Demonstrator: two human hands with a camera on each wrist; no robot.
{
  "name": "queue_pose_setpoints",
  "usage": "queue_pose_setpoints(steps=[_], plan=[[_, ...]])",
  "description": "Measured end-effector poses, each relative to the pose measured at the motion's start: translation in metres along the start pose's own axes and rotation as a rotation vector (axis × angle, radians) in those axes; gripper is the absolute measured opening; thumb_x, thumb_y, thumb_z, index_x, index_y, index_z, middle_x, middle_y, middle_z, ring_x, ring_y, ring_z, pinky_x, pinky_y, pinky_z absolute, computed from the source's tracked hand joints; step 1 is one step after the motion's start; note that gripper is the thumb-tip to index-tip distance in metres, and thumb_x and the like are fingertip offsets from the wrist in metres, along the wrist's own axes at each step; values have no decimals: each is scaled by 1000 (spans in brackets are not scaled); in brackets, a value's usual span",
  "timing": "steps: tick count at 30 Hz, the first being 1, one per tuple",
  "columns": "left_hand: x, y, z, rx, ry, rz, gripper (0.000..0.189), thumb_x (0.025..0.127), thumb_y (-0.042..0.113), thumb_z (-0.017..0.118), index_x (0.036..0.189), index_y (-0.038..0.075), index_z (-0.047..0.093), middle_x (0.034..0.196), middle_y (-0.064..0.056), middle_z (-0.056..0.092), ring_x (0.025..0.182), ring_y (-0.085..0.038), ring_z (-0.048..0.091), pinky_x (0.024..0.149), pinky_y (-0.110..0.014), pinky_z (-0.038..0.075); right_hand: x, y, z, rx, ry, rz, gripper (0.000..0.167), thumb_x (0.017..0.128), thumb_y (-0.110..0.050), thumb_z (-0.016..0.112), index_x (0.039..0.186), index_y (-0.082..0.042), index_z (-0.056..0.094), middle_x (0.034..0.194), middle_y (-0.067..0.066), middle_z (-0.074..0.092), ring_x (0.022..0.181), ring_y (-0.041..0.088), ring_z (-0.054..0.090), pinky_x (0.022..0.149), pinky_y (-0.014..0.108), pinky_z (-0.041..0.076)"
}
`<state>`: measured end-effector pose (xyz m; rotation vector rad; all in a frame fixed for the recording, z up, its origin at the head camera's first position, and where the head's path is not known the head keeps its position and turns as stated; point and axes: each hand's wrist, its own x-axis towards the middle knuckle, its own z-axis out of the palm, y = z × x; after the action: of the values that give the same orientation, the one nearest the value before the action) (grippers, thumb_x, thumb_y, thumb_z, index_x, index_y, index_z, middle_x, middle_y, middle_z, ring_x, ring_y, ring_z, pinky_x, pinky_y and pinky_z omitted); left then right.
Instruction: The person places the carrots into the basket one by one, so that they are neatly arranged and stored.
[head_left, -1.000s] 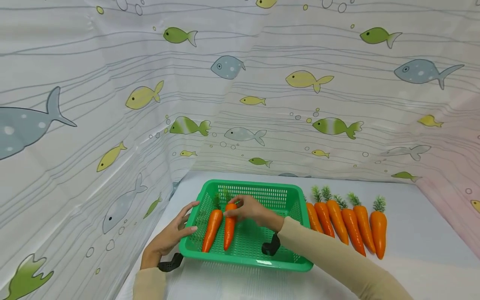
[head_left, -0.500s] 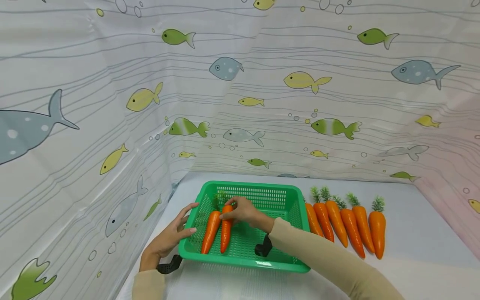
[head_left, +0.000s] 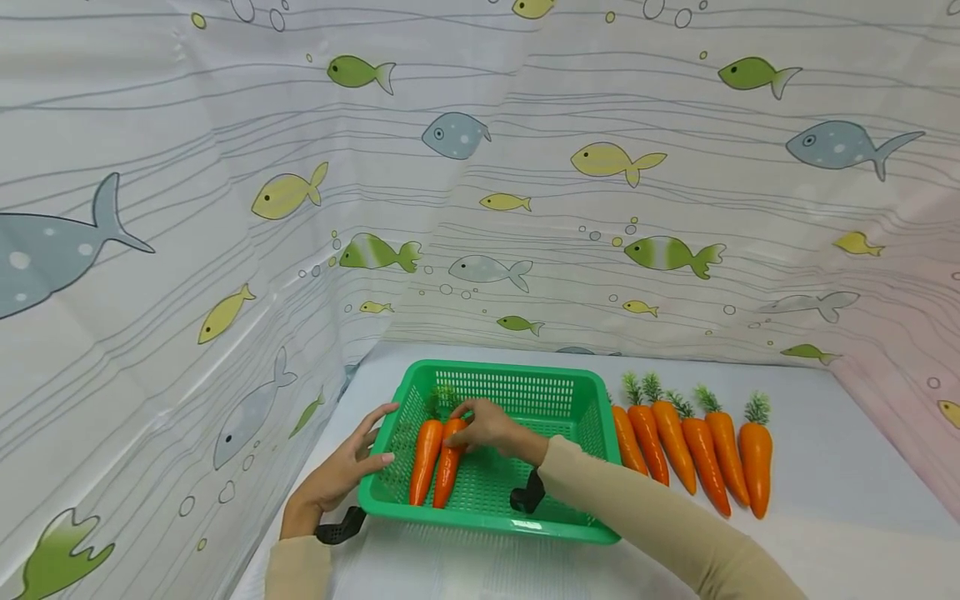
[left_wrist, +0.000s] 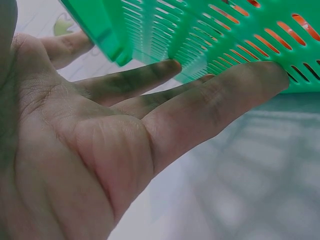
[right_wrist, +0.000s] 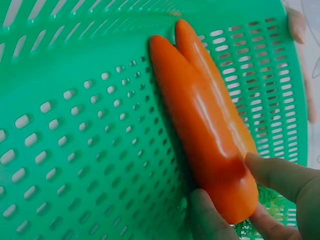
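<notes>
The step in hand looks to be the settling of one carrot alongside another in the basket (head_left: 525,526). The right hand (head_left: 491,427) reaches in over the basket's near edge and pinches the held carrot (head_left: 447,475) by its thick end, fingertips on either side and only narrowly parted. That carrot lies in the basket's left half, its tip towards the near edge and its leafy end towards the far left corner. It lies just right of the other carrot (head_left: 424,462), which points much the same way; in the right wrist view the two touch along part of their length, their tips a little apart. Whether the basket floor bears the held carrot's whole weight, I cannot tell.

The left hand (head_left: 347,468) is at the basket's left edge, fingers spread and fairly straight against it; the left wrist view shows fingertips touching the outside of the wall, seemingly to steady it rather than grasp it.

Outside the basket's right edge, six carrots (head_left: 675,446) lie in a row on the surface (head_left: 840,475), leafy ends towards its far edge.

The next move seems to call for loosening the pinch without rolling the pair apart, then lifting the right hand clear of the basket's near edge.
</notes>
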<state>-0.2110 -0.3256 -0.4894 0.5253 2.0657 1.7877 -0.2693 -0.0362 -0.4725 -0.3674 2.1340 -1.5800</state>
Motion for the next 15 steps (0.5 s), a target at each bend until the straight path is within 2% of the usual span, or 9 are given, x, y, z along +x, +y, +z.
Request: queue_pose_setpoints(steps=[3,5,7,10,12,15], plan=[[1,1,1,-9,3,-9,79,103,11,58,165,32,14,165,-26,13,147,-53,19,103,-61,42,-3,-4,-4,-22,-10,-11,40,88,-2,80,125,3,64,104,16,65,85,34,69,77,50,59],[2,1,1,-13,1,-9,79,104,10,58,165,32,14,164,-28,14,145,-54,23,102,-60,44,-6,-9,-8,-43,-12,-21,38,90,-3,78,125,4,64,105,18,64,88,40,68,79,54,58],[3,0,0,-2,-2,-4,78,104,11,57,165,31,13,165,-27,12,146,-54,20,104,-62,42,-8,-14,-12,-62,-7,-30,36,92,-4,76,125,3,65,107,19,63,91,45,66,80,56,57],[3,-2,-2,12,4,2,78,104,12,57,165,31,13,167,-24,4,150,-53,9,106,-70,34,-11,-19,-18,-67,9,-38,34,93,-7,76,125,1,66,116,23,60,98,51,64,82,57,56],[2,-3,-2,25,12,-3,78,104,12,58,165,33,14,168,-21,-1,152,-51,1,107,-74,28,-14,-21,-23,-49,15,-47,35,94,-9,75,126,1,65,123,25,57,102,50,63,84,57,55],[1,-2,-2,12,11,-10,78,104,12,58,165,34,14,168,-21,3,151,-51,7,106,-70,34,-23,-25,-31,-13,15,-72,37,95,-9,75,128,2,63,127,27,55,107,46,64,88,53,56]])
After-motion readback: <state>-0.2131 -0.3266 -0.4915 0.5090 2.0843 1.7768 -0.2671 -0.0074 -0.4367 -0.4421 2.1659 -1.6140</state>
